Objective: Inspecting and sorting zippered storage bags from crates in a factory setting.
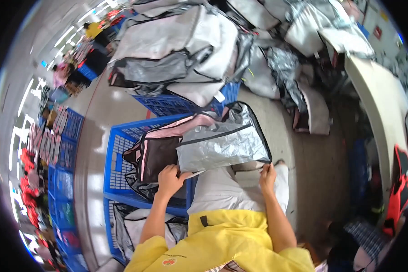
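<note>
A silver foil-lined fabric piece with black edging (222, 145) is stretched between my two hands above my lap. My left hand (169, 181) pinches its near left corner. With closed fingers, my right hand (267, 176) grips the near right corner by the black edge. Left of the foil piece, a dark brown and pink fabric piece (161, 158) lies over a blue plastic crate (118, 170). Whether it is joined to the foil piece I cannot tell.
Ahead, a large heap of grey and silver fabric pieces (167, 41) rests on another blue crate (167, 105). A crate of folded pieces (140, 226) stands near my left side. Stacked blue crates (61, 181) line the far left. A pale table (371, 99) stands right; people (93, 31) are in the distance.
</note>
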A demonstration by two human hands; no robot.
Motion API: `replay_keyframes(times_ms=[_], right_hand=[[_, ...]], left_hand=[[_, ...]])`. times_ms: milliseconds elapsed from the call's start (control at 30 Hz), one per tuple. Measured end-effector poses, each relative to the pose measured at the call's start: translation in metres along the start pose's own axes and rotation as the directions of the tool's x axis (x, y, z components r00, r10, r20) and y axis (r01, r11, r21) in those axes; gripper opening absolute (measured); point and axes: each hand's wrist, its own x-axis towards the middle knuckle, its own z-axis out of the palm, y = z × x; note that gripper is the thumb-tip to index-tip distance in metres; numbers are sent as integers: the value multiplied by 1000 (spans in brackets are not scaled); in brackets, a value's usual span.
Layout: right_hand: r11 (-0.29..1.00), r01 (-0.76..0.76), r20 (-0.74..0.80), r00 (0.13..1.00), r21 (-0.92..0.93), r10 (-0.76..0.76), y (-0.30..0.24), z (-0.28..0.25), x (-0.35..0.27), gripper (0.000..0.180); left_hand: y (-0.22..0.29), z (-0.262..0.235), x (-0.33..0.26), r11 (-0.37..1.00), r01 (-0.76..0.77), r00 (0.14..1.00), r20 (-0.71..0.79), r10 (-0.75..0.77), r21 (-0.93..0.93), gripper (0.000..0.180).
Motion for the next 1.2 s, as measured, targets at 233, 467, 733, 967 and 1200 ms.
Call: replay_keyframes(times_ms=[233, 467, 733, 967, 1200], right_hand=[[1000, -18, 130, 991, -17, 20, -15, -26, -16, 9], [994, 89, 265, 959, 61, -102, -53, -40, -28, 6], [965, 186, 469, 880, -185, -79, -48, -80, -36, 19], [953, -299, 163, 939, -53, 304, -76, -120, -5, 20], [990, -78, 321, 941, -115, 112, -64, -51, 23, 32]], left_hand=[[21, -40, 29, 967, 228, 941, 281, -188, -117, 96], [59, -37, 102, 978, -177, 981, -95, 167, -111, 99], [73, -19, 109, 866, -477, 848, 180, 499, -152, 23], [86, -15, 16, 837, -522, 825, 150, 545, -166, 23], [76, -5, -39, 877, -451, 840, 253, 480, -166, 20]])
